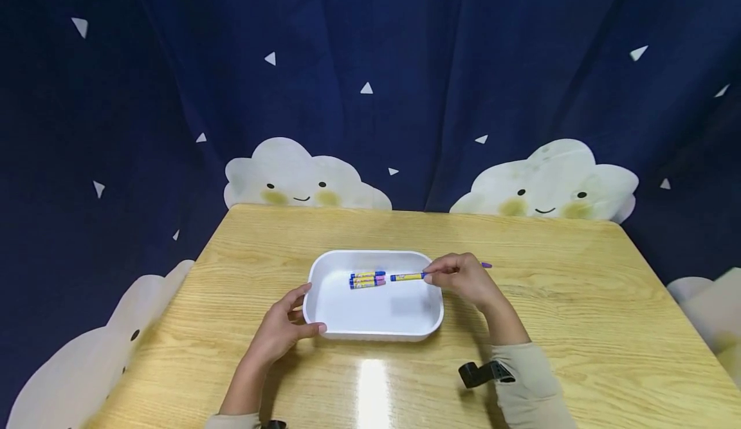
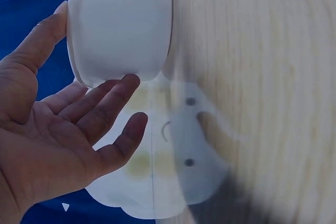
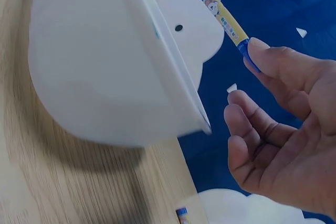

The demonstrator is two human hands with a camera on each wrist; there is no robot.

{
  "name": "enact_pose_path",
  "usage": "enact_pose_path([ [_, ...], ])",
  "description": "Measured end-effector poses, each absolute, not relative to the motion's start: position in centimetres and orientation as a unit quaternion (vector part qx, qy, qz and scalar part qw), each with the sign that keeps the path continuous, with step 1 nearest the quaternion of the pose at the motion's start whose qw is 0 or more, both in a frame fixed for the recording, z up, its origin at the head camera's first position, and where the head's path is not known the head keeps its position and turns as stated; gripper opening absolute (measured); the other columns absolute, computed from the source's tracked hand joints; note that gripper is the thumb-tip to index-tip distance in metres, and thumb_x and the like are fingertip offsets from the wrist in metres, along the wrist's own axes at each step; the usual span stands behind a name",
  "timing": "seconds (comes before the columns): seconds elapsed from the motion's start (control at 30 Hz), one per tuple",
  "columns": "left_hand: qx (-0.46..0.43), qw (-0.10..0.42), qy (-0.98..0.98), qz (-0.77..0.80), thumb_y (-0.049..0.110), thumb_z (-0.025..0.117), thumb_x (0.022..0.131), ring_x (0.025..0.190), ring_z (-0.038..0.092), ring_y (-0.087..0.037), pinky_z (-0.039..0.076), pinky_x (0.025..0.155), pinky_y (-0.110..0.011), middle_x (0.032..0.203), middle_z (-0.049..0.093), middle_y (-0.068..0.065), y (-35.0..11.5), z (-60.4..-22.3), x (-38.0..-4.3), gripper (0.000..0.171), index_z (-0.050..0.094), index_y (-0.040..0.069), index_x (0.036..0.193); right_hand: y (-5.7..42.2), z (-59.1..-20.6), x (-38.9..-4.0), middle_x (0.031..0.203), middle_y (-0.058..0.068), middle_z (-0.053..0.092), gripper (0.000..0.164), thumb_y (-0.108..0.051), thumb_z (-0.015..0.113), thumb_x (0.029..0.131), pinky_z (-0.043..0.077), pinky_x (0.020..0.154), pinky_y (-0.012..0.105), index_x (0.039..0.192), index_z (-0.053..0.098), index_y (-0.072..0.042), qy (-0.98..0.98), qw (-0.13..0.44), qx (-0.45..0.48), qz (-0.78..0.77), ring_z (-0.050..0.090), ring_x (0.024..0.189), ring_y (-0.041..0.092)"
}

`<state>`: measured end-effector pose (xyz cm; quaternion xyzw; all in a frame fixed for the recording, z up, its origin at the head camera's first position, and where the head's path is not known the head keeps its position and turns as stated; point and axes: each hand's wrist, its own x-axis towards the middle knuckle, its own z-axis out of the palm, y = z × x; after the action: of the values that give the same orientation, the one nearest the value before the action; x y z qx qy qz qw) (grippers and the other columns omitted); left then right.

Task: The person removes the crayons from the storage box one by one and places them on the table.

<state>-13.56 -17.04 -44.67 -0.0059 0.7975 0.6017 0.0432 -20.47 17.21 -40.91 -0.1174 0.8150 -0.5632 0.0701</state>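
On the wooden table (image 1: 550, 307) sits the white tray (image 1: 370, 317), probably stiff, light plastic that slides easily and is best held by its rim. The left hand (image 1: 279, 327), spread wide, holds its near left corner between thumb and fingers. The right hand (image 1: 466, 279) pinches one blue-ended crayon (image 1: 407, 277) over the tray's right side, other fingers loosely bent. The crayon looks light, smooth and perhaps snappable; a gentle end pinch suits it. Three more crayons (image 1: 367, 280) lie together inside.
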Motion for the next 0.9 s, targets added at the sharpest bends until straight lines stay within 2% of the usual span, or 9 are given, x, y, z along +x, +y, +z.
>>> enact_pose_path([
  [0.23, -0.018, 0.048, 0.794, 0.606, 0.003, 0.084, 0.065, 0.100, 0.059, -0.035, 0.050, 0.076, -0.036, 0.121, 0.054, -0.022, -16.9, -44.6, -13.6, 0.084, 0.042, 0.003, 0.138, 19.7, -41.2, -20.3, 0.098, 0.015, 0.064, 0.018, -0.005, 0.074, 0.078, 0.049, 0.066, 0.026, 0.093, 0.071, 0.005, 0.813, 0.052, -0.103, -0.570, 0.055, 0.083, 0.020],
  [0.4, -0.010, 0.051, 0.792, 0.608, 0.001, 0.083, 0.066, 0.102, 0.058, -0.037, 0.050, 0.077, -0.037, 0.122, 0.052, -0.024, -17.0, -44.5, -13.4, 0.084, 0.040, 0.001, 0.139, 21.8, -41.8, -20.3, 0.109, 0.019, 0.061, 0.022, -0.008, 0.074, 0.080, 0.050, 0.072, 0.025, 0.097, 0.070, 0.005, 0.817, 0.044, -0.085, -0.568, 0.056, 0.093, 0.016],
  [0.6, -0.018, 0.052, 0.789, 0.612, 0.002, 0.083, 0.066, 0.102, 0.058, -0.036, 0.050, 0.077, -0.036, 0.122, 0.053, -0.023, -17.1, -44.9, -13.4, 0.085, 0.041, 0.003, 0.139, 24.3, -42.4, -20.2, 0.100, 0.014, 0.064, 0.024, -0.012, 0.073, 0.082, 0.049, 0.067, 0.029, 0.097, 0.069, 0.005, 0.827, 0.031, -0.072, -0.556, 0.055, 0.079, 0.014],
  [0.8, -0.012, 0.051, 0.785, 0.617, 0.000, 0.082, 0.066, 0.102, 0.057, -0.038, 0.051, 0.076, -0.036, 0.122, 0.052, -0.024, -17.2, -45.0, -13.5, 0.085, 0.039, 0.001, 0.139, 27.0, -44.0, -20.6, 0.110, 0.020, 0.061, 0.030, -0.018, 0.071, 0.084, 0.046, 0.063, 0.031, 0.102, 0.068, 0.006, 0.840, 0.027, -0.058, -0.538, 0.052, 0.078, 0.013],
  [0.9, -0.012, 0.051, 0.785, 0.617, 0.000, 0.082, 0.066, 0.102, 0.058, -0.038, 0.051, 0.075, -0.036, 0.122, 0.052, -0.024, -17.2, -45.0, -13.5, 0.084, 0.040, 0.001, 0.139, 28.1, -44.7, -20.9, 0.105, 0.017, 0.063, 0.031, -0.021, 0.070, 0.085, 0.045, 0.063, 0.031, 0.102, 0.068, 0.006, 0.852, 0.031, -0.049, -0.520, 0.051, 0.077, 0.015],
])
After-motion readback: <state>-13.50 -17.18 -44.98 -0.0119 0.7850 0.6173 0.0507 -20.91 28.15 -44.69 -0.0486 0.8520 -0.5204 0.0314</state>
